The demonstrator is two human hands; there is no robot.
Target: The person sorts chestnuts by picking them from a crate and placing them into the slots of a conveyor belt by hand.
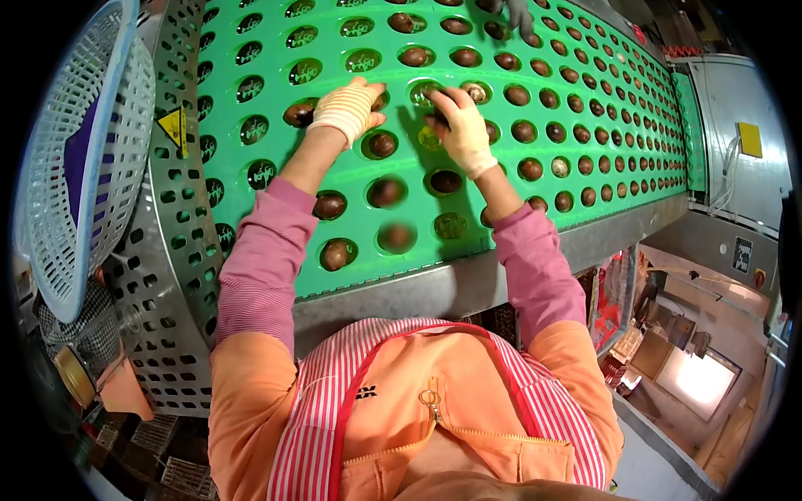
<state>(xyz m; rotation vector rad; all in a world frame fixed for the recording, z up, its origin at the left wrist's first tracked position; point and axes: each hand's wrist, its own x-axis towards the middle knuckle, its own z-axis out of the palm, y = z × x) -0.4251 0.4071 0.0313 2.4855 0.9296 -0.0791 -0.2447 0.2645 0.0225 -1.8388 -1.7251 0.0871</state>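
Observation:
A sheet of green cups (pixel 342 142) holds rows of dark brown, egg-shaped things. My left hand (pixel 347 110), in a striped fingerless glove, is over a cup in the upper middle. Its thumb and fingers curl around a dark brown egg (pixel 380 102), partly hidden by the hand. Just to its left lies another brown egg (pixel 301 113). My right hand (pixel 464 134), in a pale fingerless glove, bends its fingers down at the rim of a cup (pixel 418 85); what they hold is hidden. A mottled egg (pixel 476 93) sits beside its fingertips.
Cups at the left (pixel 255 129) show only glossy dark bottoms. Another person's gloved hand (pixel 516 15) is at the far edge. A blue plastic basket (pixel 79 159) leans at the left against a perforated metal guard (pixel 171 309). A metal rail (pixel 401 305) runs along the near edge.

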